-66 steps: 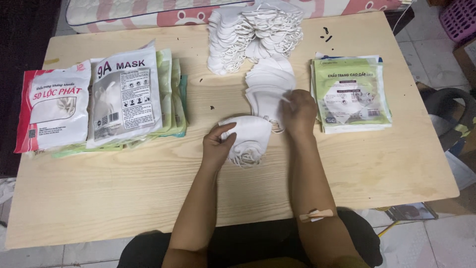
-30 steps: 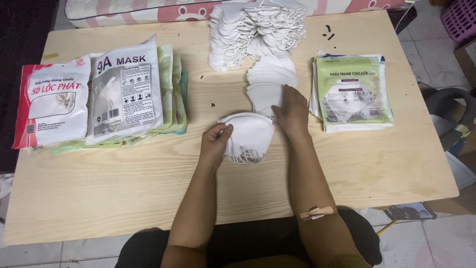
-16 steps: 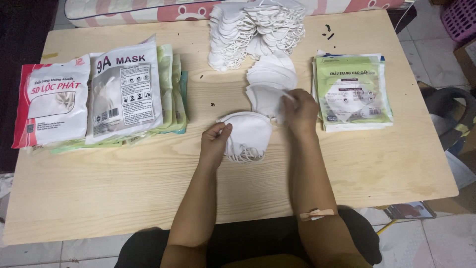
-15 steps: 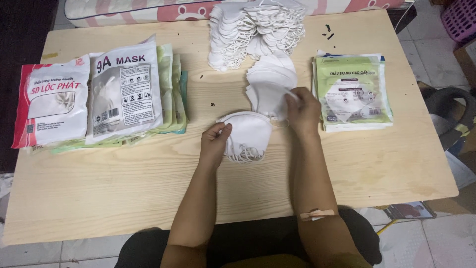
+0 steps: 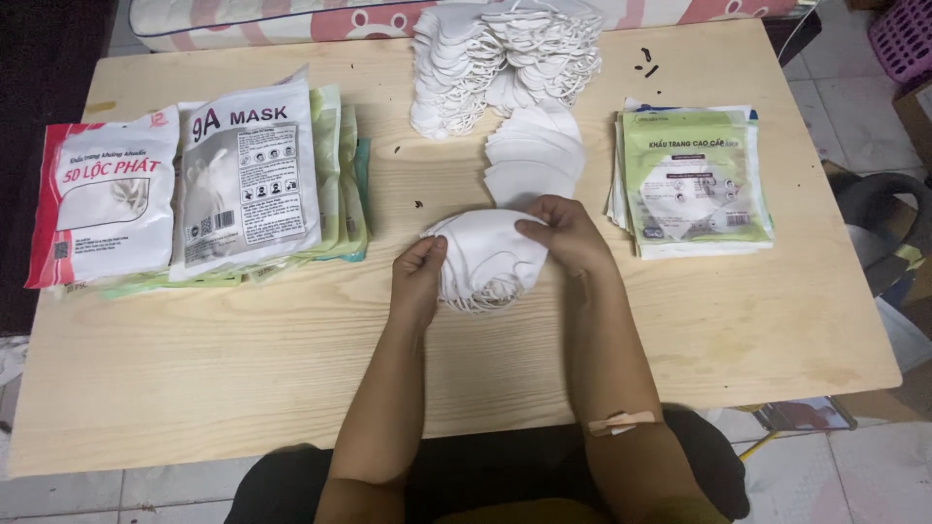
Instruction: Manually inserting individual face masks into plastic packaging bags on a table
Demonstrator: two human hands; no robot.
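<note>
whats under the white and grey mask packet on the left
Under the white and grey packet, a stack of green-edged packets fans out. Their fronts and count are covered.

Pale wooden table (image 5: 291, 369) on light tiled floor (image 5: 854, 466), evenly lit

The masks (image 5: 485, 257) I hold between my left hand (image 5: 417, 281) and right hand (image 5: 568, 233) are plain white, as are the fanned row (image 5: 534, 160) and the heap (image 5: 505, 53) beyond them. The table (image 5: 243, 359) is pale wood with fine grain. One packet (image 5: 102, 199) is white edged in red; the next (image 5: 248, 175) is white and grey with black print. The packets at right (image 5: 691, 180) are light green and white. A tan plaster (image 5: 619, 423) crosses my forearm.
</note>
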